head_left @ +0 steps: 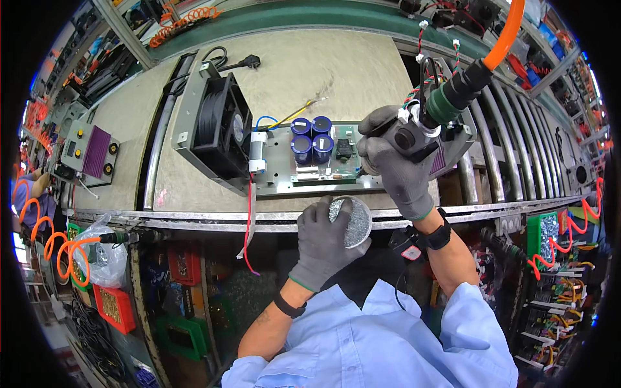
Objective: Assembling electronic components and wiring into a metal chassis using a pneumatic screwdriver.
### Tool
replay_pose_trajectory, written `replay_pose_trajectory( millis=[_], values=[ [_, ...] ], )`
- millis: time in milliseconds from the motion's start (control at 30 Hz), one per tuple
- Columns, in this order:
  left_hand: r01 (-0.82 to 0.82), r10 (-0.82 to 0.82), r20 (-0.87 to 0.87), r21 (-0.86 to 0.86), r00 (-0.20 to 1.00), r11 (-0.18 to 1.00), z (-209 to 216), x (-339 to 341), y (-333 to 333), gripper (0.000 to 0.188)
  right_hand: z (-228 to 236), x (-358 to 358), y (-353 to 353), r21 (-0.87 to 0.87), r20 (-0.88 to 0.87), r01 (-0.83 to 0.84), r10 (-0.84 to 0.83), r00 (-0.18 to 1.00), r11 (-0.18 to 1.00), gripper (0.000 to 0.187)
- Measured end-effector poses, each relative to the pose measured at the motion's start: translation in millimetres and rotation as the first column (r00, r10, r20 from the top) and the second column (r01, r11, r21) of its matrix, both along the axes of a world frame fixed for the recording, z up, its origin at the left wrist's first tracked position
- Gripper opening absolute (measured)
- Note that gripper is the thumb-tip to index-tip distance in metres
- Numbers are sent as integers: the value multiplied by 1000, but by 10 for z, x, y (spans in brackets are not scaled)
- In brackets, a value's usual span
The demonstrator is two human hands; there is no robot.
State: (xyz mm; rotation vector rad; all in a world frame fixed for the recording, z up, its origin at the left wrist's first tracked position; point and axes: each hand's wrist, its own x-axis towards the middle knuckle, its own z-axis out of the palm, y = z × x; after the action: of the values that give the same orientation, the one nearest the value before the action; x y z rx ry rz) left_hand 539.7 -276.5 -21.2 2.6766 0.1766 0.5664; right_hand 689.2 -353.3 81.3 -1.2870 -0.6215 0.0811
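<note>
Step in hand looks like screw-fastening at the right end of a welder-type chassis [278,185]. Chassis lies along the front edge of a tan board [284,64] on the conveyor; its end panel [440,160] reaches past the board's right edge, over the rollers [495,142]. Right hand [402,174], gloved, wraps the air tool [446,100], likely a screwdriver, orange hose [506,32] up top. Tip hidden, can't tell if it's on a screw. Left hand [320,242], gloved, is curled round a white tub [370,224] of small screws [357,229], just off the board's front edge, fingers over the rim. Fan [217,116] sits at the chassis's left end, four blue capacitors [312,139] mid-length. Next move probably calls for a screw picked from the tub, tool kept square to the panel, loose wires clear of the bit.
</note>
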Motion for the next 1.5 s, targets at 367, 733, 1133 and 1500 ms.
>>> replay_pose_trajectory(
  millis=[367, 733, 1133, 1500],
  values=[
    [-23, 23, 44, 7, 999, 1000, -12, 1, -28, 78, 16, 50, 93, -71, 147, 102, -90, 985, 992, 20],
    [-5, 4, 17, 16, 1000, 1000, 2, -33, -25, 76, 42, -393, -183, 9, 26, -51, 51, 998, 999, 24],
    [-14, 17, 124, -22, 992, 1000, -102, -21, -7, 83, -386, -369, -84, -70, 42, -32, 35, 999, 997, 21],
    [-3, 13, 98, -101, 995, 995, -112, -52, 29, 83, 61, -520, 176, 46, -26, -104, 106, 994, 993, 28]
  ],
)
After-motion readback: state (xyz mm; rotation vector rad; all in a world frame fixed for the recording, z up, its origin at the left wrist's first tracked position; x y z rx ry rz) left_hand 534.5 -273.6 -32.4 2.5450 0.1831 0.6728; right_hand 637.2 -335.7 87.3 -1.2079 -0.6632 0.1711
